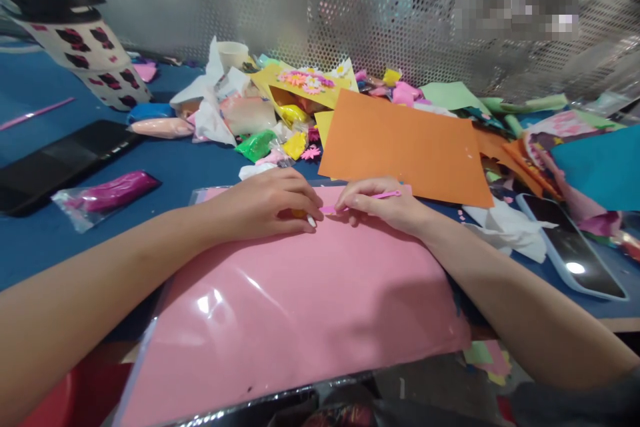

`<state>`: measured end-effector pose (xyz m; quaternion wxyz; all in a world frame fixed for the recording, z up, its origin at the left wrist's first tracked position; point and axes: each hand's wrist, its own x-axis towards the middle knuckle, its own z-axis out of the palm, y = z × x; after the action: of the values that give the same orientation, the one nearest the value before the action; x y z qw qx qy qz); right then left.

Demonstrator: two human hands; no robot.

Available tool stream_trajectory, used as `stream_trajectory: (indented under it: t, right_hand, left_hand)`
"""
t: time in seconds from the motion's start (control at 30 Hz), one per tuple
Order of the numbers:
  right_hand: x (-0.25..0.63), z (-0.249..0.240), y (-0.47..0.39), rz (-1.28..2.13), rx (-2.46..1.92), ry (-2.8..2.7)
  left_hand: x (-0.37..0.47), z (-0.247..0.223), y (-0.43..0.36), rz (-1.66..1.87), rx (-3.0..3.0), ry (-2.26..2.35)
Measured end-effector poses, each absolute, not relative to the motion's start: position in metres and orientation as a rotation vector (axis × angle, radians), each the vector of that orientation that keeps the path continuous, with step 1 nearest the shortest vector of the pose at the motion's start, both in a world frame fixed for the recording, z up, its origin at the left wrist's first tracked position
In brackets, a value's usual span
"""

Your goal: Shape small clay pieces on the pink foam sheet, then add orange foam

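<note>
In my right hand (383, 203) is a thin pink plastic clay tool (389, 194), pinched between closed fingers. Its flat end points left toward my left hand (280, 203), whose fingers are curled around a small yellow and white piece (311, 220). Most of that piece is hidden by the fingers, and I cannot tell whether the tool touches it. Both hands rest near the far edge of a pink sheet (300, 300) in a shiny clear sleeve.
Behind my hands lie an orange foam sheet (405, 147), a green clay packet (256, 145) and paper scraps. A magenta clay packet (117, 193), a black case-like object (65, 160) and a patterned tumbler (93, 53) are left. A phone (573, 240) lies right, near crumpled tissue (510, 227).
</note>
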<state>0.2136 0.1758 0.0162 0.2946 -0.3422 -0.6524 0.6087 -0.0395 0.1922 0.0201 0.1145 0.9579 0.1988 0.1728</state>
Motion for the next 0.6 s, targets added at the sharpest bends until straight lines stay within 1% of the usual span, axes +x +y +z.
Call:
stream_trajectory:
  t: [0.2,0.43,0.5,0.6]
  right_hand:
    - [0.2162,0.0161,0.1729,1.512,-0.966,-1.900]
    - [0.2160,0.0212,0.1686,1.351,-1.053,-1.919]
    - [0.2158,0.0194,0.1699,1.377,-1.037,-1.846]
    - [0.2143,0.0171,0.1717,1.525,-1.011,-1.688]
  left_hand:
    - [-0.0432,0.0267,0.1918,0.430,2.773,0.651]
    - [-0.0409,0.0275,0.1874,0.474,2.750,0.603]
    - [-0.0399,0.0275,0.1855,0.479,2.769,0.595]
    - [-0.0398,0.0282,0.1834,0.468,2.812,0.594]
